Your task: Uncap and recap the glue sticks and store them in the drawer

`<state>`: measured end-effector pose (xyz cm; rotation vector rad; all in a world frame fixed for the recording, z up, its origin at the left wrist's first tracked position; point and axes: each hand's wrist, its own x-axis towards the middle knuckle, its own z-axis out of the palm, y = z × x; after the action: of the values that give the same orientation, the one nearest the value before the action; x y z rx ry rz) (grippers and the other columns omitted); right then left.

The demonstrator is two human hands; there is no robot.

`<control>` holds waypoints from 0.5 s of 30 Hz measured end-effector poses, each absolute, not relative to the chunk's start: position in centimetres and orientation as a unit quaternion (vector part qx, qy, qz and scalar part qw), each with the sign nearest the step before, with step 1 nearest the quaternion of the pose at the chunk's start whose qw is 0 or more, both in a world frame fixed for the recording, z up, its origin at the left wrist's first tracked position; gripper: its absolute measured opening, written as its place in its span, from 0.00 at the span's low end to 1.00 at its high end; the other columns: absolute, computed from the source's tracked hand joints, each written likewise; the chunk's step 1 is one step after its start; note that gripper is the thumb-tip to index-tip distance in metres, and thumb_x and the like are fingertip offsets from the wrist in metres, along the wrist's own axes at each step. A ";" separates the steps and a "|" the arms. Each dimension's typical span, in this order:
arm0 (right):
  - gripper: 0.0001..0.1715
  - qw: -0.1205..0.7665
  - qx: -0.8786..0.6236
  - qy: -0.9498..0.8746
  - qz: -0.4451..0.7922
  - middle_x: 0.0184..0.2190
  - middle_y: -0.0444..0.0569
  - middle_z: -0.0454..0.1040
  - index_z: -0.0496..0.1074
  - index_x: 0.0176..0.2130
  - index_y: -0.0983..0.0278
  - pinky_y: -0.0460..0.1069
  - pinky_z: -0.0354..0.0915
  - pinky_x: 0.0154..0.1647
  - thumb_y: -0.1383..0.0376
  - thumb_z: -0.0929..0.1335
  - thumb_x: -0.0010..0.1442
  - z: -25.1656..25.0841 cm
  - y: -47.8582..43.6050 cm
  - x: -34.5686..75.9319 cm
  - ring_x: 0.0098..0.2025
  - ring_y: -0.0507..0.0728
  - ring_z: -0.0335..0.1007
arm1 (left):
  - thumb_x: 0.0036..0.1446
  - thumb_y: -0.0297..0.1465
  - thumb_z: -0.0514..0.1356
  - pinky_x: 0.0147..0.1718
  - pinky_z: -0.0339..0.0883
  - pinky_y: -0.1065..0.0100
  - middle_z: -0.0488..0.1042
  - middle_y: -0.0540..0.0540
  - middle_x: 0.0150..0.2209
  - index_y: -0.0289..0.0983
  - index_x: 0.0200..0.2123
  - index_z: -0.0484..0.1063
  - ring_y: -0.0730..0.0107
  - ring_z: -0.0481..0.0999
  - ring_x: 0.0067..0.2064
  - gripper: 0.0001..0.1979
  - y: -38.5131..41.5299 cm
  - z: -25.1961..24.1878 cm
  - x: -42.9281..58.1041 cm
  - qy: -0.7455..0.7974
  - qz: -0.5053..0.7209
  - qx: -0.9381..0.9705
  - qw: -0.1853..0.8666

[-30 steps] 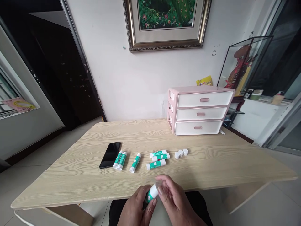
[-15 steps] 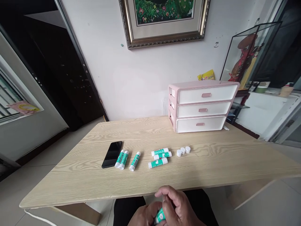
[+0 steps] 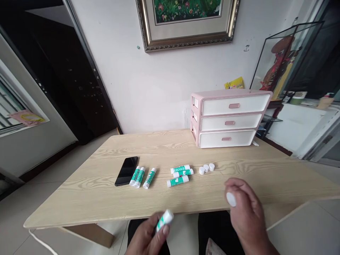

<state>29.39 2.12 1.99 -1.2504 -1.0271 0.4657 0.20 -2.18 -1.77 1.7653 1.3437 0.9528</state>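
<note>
Left hand (image 3: pixel 151 230): I am closing it around one green-and-white tube (image 3: pixel 164 219), thumb along the near side, tilting it up; probably I am gripping it low to leave the white end free. Blur is hiding whether that end is open or covered.

Right hand (image 3: pixel 245 209): I am pinching one white cap (image 3: pixel 231 199) between thumb and curled fingers, well apart from the tube; its round, flat face is showing, smooth like plastic.

Beyond and between the hands: three tubes (image 3: pixel 183 173) are lying crosswise, two side by side, the third nearer me; slim cylinders, white ends, printed green labels. Lying on their sides, they are perhaps being kept together as one group.

Just right of those, ahead of the right hand: three white caps (image 3: pixel 206 168), short and round, are sitting in a close cluster, seemingly as a set of their own.

Ahead of the left hand: a pair of tubes (image 3: pixel 139 177) and a single tube (image 3: pixel 149 178) are lying lengthwise, beside a flat, glossy black phone (image 3: pixel 124 173).

Beneath these: a pale wood-grain table (image 3: pixel 90 205) is bearing everything; farther off, a pink-and-white drawer box (image 3: pixel 228 136) is standing.
</note>
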 end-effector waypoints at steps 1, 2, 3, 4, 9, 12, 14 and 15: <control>0.12 0.658 -0.551 -0.465 0.218 0.23 0.45 0.70 0.75 0.33 0.60 0.48 0.59 0.24 0.57 0.65 0.61 1.9 2.0 28.8 0.24 0.55 0.61 | 0.65 0.52 0.58 0.41 0.76 0.66 0.83 0.45 0.39 0.42 0.49 0.78 0.59 0.81 0.42 0.22 -1.4 -1.7 0.4 0.545 0.382 0.686 0.295; 0.13 0.647 -0.551 -0.475 0.228 0.23 0.45 0.70 0.75 0.34 0.60 0.48 0.59 0.23 0.56 0.65 0.61 1.5 2.0 28.3 0.24 0.55 0.61 | 0.67 0.48 0.56 0.44 0.76 0.63 0.83 0.43 0.45 0.42 0.53 0.76 0.56 0.81 0.47 0.21 -0.5 -1.7 0.8 0.572 0.388 0.685 0.230; 0.13 0.638 -0.554 -0.480 0.235 0.24 0.45 0.70 0.75 0.34 0.60 0.48 0.59 0.23 0.55 0.65 0.61 1.0 2.2 27.9 0.25 0.55 0.61 | 0.70 0.45 0.53 0.46 0.76 0.60 0.82 0.41 0.50 0.41 0.57 0.73 0.55 0.81 0.50 0.21 0.6 -1.7 1.0 0.594 0.383 0.688 0.164; 0.14 0.632 -0.559 -0.480 0.240 0.25 0.45 0.71 0.76 0.35 0.61 0.48 0.60 0.24 0.55 0.65 0.61 0.4 2.4 27.6 0.26 0.56 0.62 | 0.71 0.41 0.51 0.48 0.76 0.58 0.80 0.39 0.53 0.40 0.60 0.71 0.53 0.81 0.52 0.21 1.7 -1.7 1.3 0.607 0.375 0.694 0.098; 0.19 0.625 -0.597 -0.430 0.261 0.31 0.46 0.73 0.76 0.38 0.62 0.48 0.63 0.30 0.51 0.65 0.62 -1.9 4.0 28.9 0.31 0.56 0.64 | 0.71 0.32 0.52 0.51 0.74 0.49 0.79 0.33 0.52 0.33 0.60 0.70 0.47 0.78 0.55 0.19 6.5 -1.9 1.0 0.623 0.285 0.709 -0.166; 0.20 0.616 -0.608 -0.429 0.258 0.28 0.46 0.72 0.76 0.37 0.62 0.49 0.63 0.30 0.50 0.64 0.60 -1.9 4.1 29.5 0.30 0.56 0.64 | 0.68 0.28 0.56 0.45 0.75 0.51 0.81 0.36 0.44 0.31 0.57 0.74 0.46 0.79 0.51 0.17 8.0 -2.3 0.7 0.648 0.217 0.695 -0.222; 0.21 0.609 -0.612 -0.436 0.254 0.26 0.45 0.71 0.76 0.36 0.62 0.49 0.62 0.28 0.49 0.64 0.59 -1.8 4.1 29.5 0.28 0.56 0.63 | 0.66 0.26 0.58 0.41 0.76 0.53 0.80 0.38 0.41 0.32 0.56 0.75 0.48 0.80 0.47 0.17 8.5 -2.5 0.7 0.658 0.187 0.690 -0.235; 0.22 0.606 -0.612 -0.441 0.253 0.26 0.45 0.70 0.76 0.36 0.62 0.49 0.61 0.27 0.48 0.64 0.59 -1.8 4.2 29.5 0.27 0.56 0.62 | 0.65 0.25 0.58 0.41 0.75 0.54 0.80 0.39 0.41 0.32 0.55 0.76 0.49 0.79 0.45 0.17 8.6 -2.5 0.7 0.659 0.177 0.690 -0.241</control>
<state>29.48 4.24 -1.77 -1.4163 -1.0195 0.5858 0.68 8.59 -2.49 2.5804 2.4639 0.6628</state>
